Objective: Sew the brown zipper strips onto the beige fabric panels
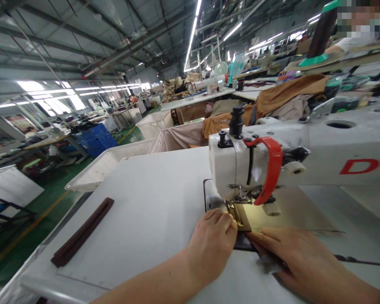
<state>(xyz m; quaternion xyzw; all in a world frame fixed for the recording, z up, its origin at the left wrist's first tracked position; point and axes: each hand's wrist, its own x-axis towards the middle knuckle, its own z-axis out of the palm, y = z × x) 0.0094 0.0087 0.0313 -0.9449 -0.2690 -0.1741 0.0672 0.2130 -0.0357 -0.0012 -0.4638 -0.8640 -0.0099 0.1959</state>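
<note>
My left hand is closed, its curled fingers pressed down beside the needle plate of a white sewing machine. Whatever lies under those fingers is hidden. To its right, my right hand reaches in with the index finger stretched toward the brass-coloured guide in front of the needle area. Beneath the right fingers sits a dark, narrow piece with a blurred grey part, too smeared to name. A folded dark brown fabric strip lies on the white tabletop, left of both hands.
A red guard curves over the machine head. Behind the table stand a white bin and piled brown fabric. A thread cone rises at upper right, near another person. Blue crates sit on the green floor.
</note>
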